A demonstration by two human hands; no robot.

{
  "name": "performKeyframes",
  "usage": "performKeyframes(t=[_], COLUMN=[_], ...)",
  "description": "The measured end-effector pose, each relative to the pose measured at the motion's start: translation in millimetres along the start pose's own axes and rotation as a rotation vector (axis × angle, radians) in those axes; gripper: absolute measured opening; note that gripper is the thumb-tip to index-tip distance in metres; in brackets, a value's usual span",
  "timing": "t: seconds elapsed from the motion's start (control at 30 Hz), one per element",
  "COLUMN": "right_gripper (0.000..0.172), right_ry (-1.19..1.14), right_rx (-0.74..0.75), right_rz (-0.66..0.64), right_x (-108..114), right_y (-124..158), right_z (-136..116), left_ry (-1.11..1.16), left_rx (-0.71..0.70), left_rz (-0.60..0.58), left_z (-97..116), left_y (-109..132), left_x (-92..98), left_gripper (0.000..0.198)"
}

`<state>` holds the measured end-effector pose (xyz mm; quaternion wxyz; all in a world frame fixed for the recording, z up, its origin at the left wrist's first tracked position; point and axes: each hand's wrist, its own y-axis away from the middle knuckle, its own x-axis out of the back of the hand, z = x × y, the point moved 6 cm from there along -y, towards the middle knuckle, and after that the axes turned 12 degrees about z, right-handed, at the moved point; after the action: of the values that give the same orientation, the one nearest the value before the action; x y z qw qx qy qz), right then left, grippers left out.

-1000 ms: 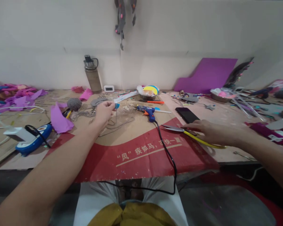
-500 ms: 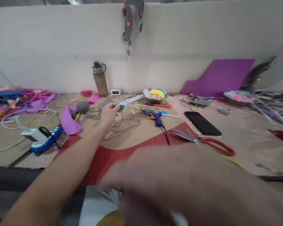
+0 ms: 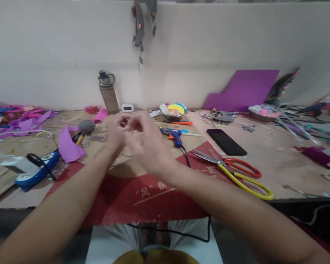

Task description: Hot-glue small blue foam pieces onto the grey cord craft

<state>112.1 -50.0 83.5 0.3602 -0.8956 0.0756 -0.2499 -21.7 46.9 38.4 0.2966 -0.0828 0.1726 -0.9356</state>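
Forearms (image 3: 77, 194) are stretched forward over the surface (image 3: 275, 157), and the left hand (image 3: 117, 132) and right hand (image 3: 151, 145) are held close together, left of the hot-glue gun (image 3: 177, 138). Both are curled inward; the right is blurred, and whether anything is pinched cannot be told. Grey yarn (image 3: 87, 127) is seen balled well left of the gun; scissors (image 3: 221, 162) and a smartphone (image 3: 226, 142) are laid to its right.

Mustard top (image 3: 157, 257), white trousers (image 3: 104, 244), bare hands (image 3: 150, 145)
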Motion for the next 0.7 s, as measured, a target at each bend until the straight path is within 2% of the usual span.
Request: performKeyframes(t=[0.03,0.07,0.13,0.17,0.23,0.33,0.43,0.57,0.7], right_gripper=[0.009,0.019,0.036,0.042,0.048,0.050,0.048,0.031,0.024], right_ry=[-0.142,-0.256,-0.497,-0.598,-0.784,-1.019,-1.112,-1.022,-0.841], right_rx=[-0.168,-0.297,-0.474,-0.539,-0.631,-0.714,-0.758,-0.741,-0.642], right_rz=[0.133,0.185,0.187,0.179,0.160,0.085,0.011,0.002,0.114], right_x=[-1.5,-8.7,-27.1,-34.1,-41.5,-42.7,-39.8,-38.2,-34.4], right_y=[-4.7,-7.2,-9.8,-10.1,-9.8,-7.8,-5.0,-5.2,-11.4], right_z=[27.2,52.1,88.1,98.9,106.4,96.6,87.2,92.5,106.7], left_ry=[-0.011,-0.023,-0.067,-0.085,-0.099,-0.107,-0.106,-0.070,0.075], left_rx=[-0.117,-0.275,-0.567,-0.665,-0.747,-0.755,-0.708,-0.596,-0.383], left_rz=[0.007,0.009,0.008,0.007,-0.002,-0.013,-0.005,-0.004,-0.058], left_z=[8.7,18.0,30.6,33.2,33.5,32.8,32.1,25.1,9.5], left_y=[3.0,6.9,16.4,20.2,24.2,26.1,26.0,22.5,16.5], left_x=[1.7,2.6,2.3,1.7,0.4,-1.0,-1.0,-2.3,-7.8], left_gripper=[0.003,0.005,0.008,0.007,0.006,0.006,0.007,0.005,0.006])
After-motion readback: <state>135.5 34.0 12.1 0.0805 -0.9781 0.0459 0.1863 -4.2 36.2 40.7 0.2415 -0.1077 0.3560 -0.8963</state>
